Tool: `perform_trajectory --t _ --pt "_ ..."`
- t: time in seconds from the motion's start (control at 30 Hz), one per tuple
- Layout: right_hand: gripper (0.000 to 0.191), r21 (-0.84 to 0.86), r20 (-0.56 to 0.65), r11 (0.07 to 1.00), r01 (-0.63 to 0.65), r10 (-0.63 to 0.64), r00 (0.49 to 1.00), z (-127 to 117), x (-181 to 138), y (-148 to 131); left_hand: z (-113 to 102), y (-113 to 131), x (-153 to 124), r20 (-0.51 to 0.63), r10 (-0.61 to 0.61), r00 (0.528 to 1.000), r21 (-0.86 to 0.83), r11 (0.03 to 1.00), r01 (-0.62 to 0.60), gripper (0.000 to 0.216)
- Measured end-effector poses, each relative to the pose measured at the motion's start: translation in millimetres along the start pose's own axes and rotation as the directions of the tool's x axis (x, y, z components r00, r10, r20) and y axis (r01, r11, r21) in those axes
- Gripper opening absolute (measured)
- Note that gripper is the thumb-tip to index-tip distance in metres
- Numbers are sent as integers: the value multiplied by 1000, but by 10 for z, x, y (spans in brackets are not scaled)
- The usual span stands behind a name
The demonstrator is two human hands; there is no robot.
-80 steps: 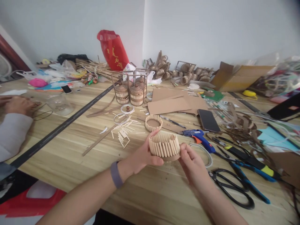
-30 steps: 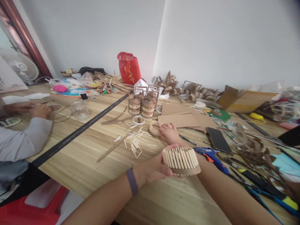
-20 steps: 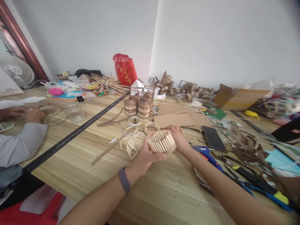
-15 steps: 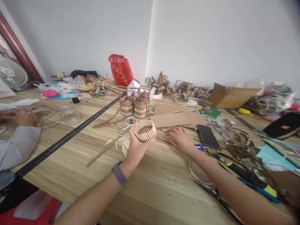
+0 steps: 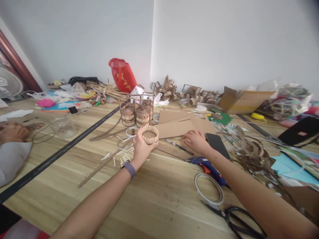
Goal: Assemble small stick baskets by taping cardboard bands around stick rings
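My left hand [image 5: 144, 151] is closed round a small round basket [image 5: 149, 135] walled with short upright sticks, its mouth facing up. The basket is just above or on the table; I cannot tell which. My right hand [image 5: 195, 142] reaches over the edge of a cardboard sheet [image 5: 174, 128], fingers a little bent and nothing visible in them. Near it are a pen [image 5: 178, 145], a black phone [image 5: 216, 145] partly behind the hand, and a blue glue gun [image 5: 208, 166] partly under my forearm. Loose short sticks [image 5: 127, 156] lie left of my left hand.
Lidded stick baskets [image 5: 143, 118] in a frame stand beyond my left hand. Scissors [image 5: 228, 214] and a white ring [image 5: 208, 189] lie near my right forearm. A glass jar [image 5: 63, 127] and a co-worker's hand [image 5: 15, 131] are at left. Brown strips [image 5: 254, 149] lie at right.
The view has shifted, uncovering more of the glue gun, white ring and scissors. My left hand has moved slightly down with the basket. My right hand has moved right, away from the pen.
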State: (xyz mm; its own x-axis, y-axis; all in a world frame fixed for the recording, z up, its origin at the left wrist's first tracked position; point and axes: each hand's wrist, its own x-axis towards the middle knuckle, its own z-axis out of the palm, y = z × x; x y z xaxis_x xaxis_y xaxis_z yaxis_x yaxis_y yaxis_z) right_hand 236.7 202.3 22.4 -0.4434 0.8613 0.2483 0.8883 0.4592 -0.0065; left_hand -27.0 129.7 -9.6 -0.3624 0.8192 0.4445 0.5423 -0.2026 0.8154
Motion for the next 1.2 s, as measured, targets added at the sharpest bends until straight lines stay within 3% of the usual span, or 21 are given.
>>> perform_trajectory --t 0.17,0.3,0.5,0.7,0.87,1.0,1.1,1.2 --pt "22 102 19 994 -43 41 999 26 198 120 25 -73 9 65 -27 997 -105 994 34 97" --pt "21 261 23 962 -80 77 997 38 354 17 28 -81 40 99 -75 992 -145 985 89 98" --pt "24 516 115 839 -172 131 985 197 447 -593 44 -73 77 110 -87 990 -138 985 101 97" --pt "33 666 177 729 -159 53 983 271 443 -1076 54 -63 124 123 -65 990 -156 984 84 99" --pt "37 640 106 761 -107 50 993 232 396 -977 -37 -17 204 112 -95 989 -213 970 117 97" --pt "40 551 -4 832 58 -67 998 143 319 -896 -236 171 88 107 -58 993 -325 941 90 96" --pt "44 454 -53 866 208 -207 977 110 315 -967 -423 266 -249 218 13 976 -346 936 65 94" --pt "23 353 -44 894 276 -278 959 136 370 -1078 -573 258 -668 440 6 898 -245 963 114 101"
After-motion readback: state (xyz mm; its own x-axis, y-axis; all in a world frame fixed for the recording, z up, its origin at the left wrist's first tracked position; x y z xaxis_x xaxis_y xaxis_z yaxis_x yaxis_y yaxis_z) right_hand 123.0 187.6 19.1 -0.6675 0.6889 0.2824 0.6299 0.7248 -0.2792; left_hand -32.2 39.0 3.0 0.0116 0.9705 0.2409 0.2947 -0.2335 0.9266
